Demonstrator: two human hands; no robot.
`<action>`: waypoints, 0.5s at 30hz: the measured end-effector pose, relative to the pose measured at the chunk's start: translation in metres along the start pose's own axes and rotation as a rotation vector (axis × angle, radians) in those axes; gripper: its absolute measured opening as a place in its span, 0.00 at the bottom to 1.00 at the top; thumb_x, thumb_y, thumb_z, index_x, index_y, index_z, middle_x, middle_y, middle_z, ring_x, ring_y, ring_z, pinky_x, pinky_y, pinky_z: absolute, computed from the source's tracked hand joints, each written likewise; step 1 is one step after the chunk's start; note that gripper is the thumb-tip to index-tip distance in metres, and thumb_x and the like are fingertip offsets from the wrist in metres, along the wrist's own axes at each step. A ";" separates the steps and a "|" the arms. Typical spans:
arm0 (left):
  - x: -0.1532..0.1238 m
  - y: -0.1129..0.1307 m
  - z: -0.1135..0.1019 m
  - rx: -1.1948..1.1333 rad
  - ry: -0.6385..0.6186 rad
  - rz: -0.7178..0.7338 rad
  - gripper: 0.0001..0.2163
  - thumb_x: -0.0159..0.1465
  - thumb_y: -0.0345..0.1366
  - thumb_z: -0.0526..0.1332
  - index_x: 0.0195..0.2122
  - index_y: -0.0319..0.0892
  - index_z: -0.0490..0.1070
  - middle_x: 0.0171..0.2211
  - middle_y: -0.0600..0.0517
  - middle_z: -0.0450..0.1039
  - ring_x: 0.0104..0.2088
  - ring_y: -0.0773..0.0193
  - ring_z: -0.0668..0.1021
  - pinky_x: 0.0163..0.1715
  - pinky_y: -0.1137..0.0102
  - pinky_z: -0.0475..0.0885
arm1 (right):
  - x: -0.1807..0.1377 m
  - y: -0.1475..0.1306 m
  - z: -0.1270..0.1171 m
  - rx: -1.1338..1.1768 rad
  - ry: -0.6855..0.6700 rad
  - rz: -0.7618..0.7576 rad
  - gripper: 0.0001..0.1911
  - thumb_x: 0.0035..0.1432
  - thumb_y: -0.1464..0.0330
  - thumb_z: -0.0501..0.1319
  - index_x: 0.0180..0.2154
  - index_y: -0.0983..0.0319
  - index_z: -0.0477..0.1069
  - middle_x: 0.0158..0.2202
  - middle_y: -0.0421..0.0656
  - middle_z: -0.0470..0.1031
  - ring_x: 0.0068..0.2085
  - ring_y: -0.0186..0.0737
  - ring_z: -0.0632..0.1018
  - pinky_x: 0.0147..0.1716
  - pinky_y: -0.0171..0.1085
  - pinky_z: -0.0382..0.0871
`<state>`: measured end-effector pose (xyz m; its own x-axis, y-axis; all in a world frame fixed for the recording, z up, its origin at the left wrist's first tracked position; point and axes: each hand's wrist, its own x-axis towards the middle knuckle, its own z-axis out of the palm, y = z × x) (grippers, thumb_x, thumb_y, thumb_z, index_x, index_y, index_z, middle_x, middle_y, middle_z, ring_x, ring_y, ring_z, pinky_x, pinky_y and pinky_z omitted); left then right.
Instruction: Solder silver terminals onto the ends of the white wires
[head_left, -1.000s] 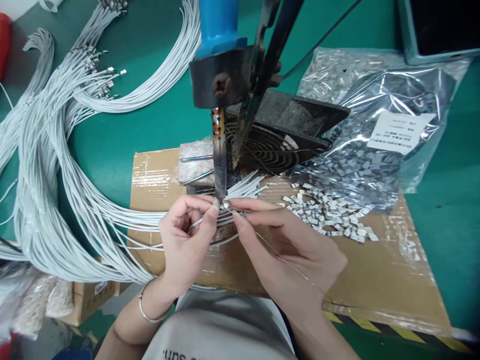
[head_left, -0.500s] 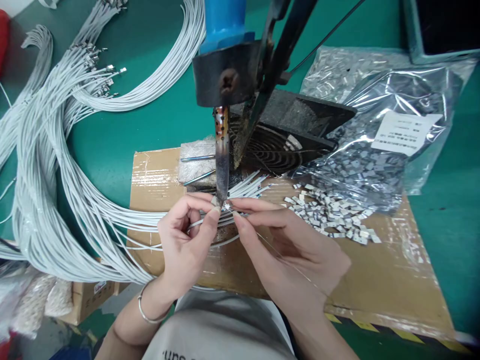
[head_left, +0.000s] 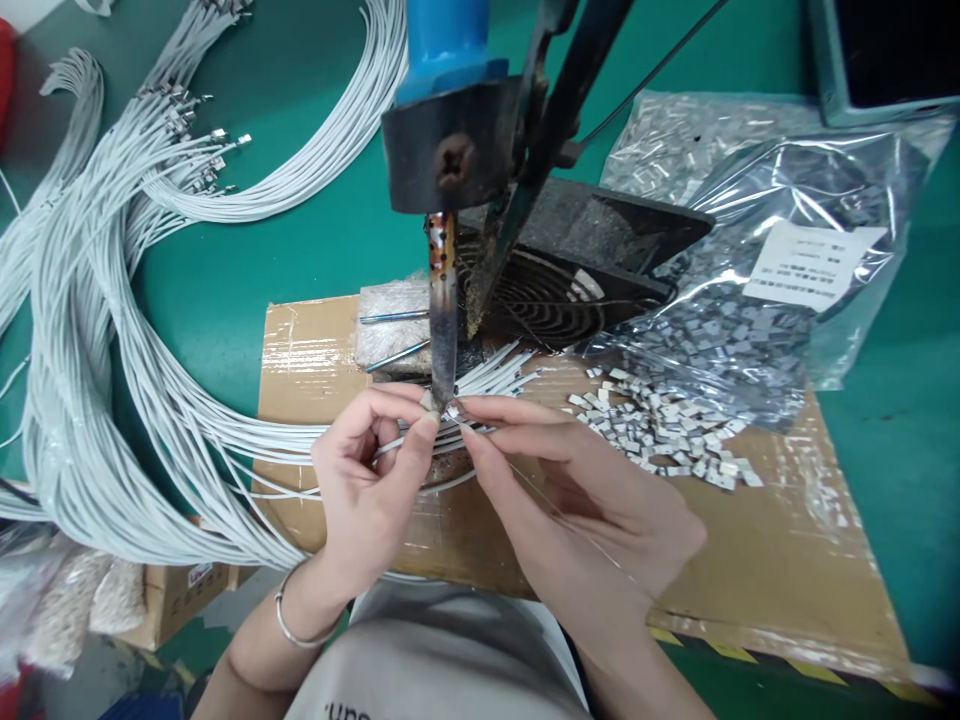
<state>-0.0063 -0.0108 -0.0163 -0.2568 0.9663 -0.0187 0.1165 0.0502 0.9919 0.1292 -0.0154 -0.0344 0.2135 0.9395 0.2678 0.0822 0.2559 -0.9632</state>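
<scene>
A soldering iron [head_left: 445,345] in a clamp points straight down, its tip between my two hands. My left hand [head_left: 371,480] pinches close to the tip, with a white cable [head_left: 391,446] running through its curled fingers; the cable's end is hidden by the fingertips. My right hand [head_left: 581,500] is closed on a thin solder wire [head_left: 609,556], which trails back across the palm. A tiny whitish piece [head_left: 452,411] shows at the right fingertips, touching or nearly touching the iron's tip; which hand holds it I cannot tell.
White cables [head_left: 82,400] in thick bundles fill the left side. Small white-and-metal pieces [head_left: 675,430] lie heaped on the cardboard [head_left: 787,560], beside a clear plastic bag [head_left: 840,210]. Behind the iron stands a black fan [head_left: 555,290]. Cut cable ends [head_left: 499,372] lie near it.
Both hands stay at the iron's tip, with the right fingers shifted very slightly. The view has moved a little; nothing is let go or taken up.
</scene>
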 end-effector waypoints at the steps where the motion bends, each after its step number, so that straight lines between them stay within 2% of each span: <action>1: 0.000 0.000 0.000 -0.002 0.001 0.002 0.05 0.68 0.30 0.72 0.34 0.44 0.82 0.38 0.50 0.83 0.22 0.72 0.64 0.19 0.72 0.56 | 0.000 0.000 0.000 0.002 0.000 -0.002 0.13 0.65 0.81 0.70 0.39 0.54 0.82 0.45 0.38 0.89 0.43 0.42 0.90 0.45 0.40 0.86; 11: 0.001 -0.003 0.000 -0.003 -0.001 0.040 0.05 0.68 0.28 0.72 0.34 0.42 0.83 0.38 0.51 0.83 0.24 0.73 0.69 0.21 0.75 0.59 | 0.000 0.000 0.000 -0.001 -0.002 -0.012 0.13 0.65 0.81 0.70 0.40 0.56 0.81 0.45 0.38 0.89 0.43 0.38 0.89 0.45 0.36 0.85; 15: 0.001 -0.004 -0.001 -0.006 -0.008 0.058 0.06 0.68 0.27 0.72 0.34 0.42 0.83 0.38 0.51 0.83 0.24 0.73 0.69 0.21 0.75 0.59 | 0.001 0.001 0.001 0.001 -0.002 -0.033 0.14 0.65 0.81 0.70 0.40 0.55 0.82 0.45 0.38 0.89 0.42 0.40 0.89 0.45 0.38 0.86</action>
<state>-0.0079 -0.0099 -0.0198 -0.2426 0.9694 0.0375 0.1248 -0.0072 0.9922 0.1290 -0.0138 -0.0347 0.2083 0.9312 0.2991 0.0877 0.2868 -0.9540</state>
